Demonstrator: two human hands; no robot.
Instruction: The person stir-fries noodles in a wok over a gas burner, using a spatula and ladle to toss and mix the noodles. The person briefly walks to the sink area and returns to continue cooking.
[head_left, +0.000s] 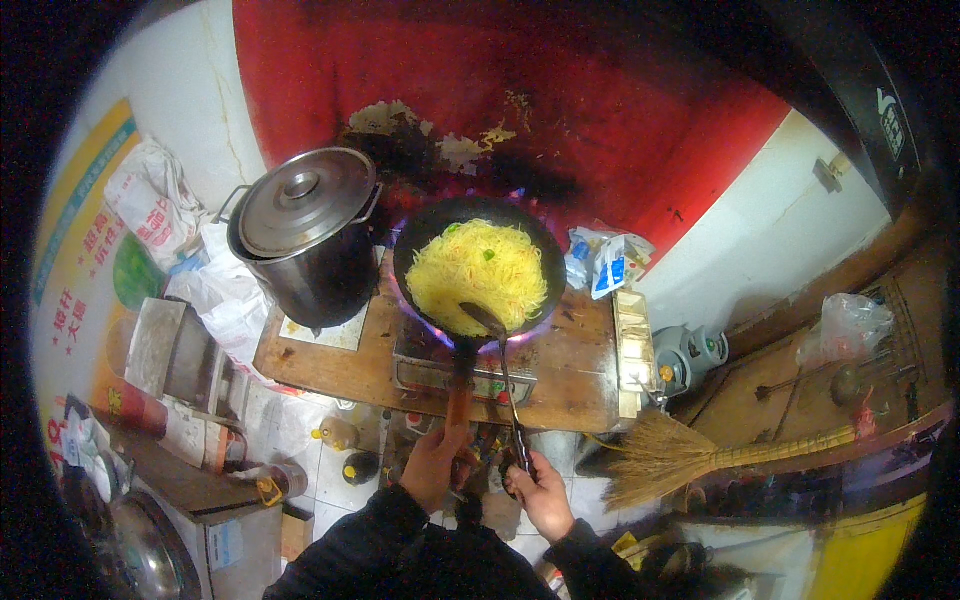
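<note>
A dark wok (553, 240) sits over purple-blue flames on a gas stove (420, 375), filled with yellow shredded food (480, 277) dotted with a few green pieces. My left hand (435, 465) grips the wok's wooden handle (459, 409). In my right hand (541, 499) is the dark handle of a metal cooking ladle or spatula (510, 382); its head rests in the near part of the food, towards the wok's right. Both hands are side by side below the front edge of the wooden table (577, 375).
Left of the wok stands a large lidded metal pot (315, 277). To the right are plastic packets (609, 262), a compartmented seasoning tray (634, 341), a gas cylinder (686, 356) and a straw broom (667, 457). Bottles (360, 466) stand on the tiled floor below the table.
</note>
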